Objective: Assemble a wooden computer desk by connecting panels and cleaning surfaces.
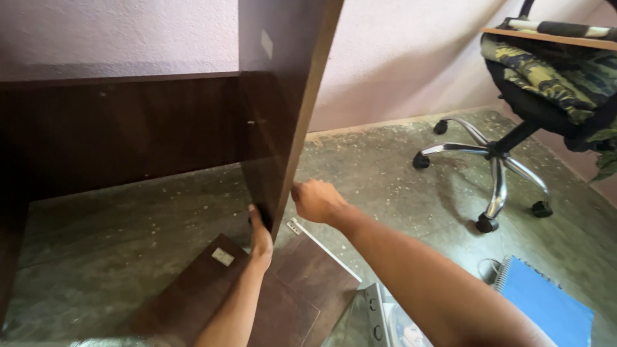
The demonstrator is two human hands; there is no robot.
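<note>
An upright dark brown wooden panel [283, 96] stands on the concrete floor, joined to a long back panel [122, 128] of the same wood. My left hand [259, 238] presses against the inner face of the upright panel near its bottom edge. My right hand [317, 200] is closed against the panel's front edge low down, on the outer side. What the right hand's fingers hold, if anything, is hidden.
A loose brown board [205, 283] with a white sticker lies on the floor under my arms, beside a metal rail [321, 247]. A swivel chair [498, 160] with chrome legs stands at the right. A blue spiral notebook [546, 308] lies at the bottom right.
</note>
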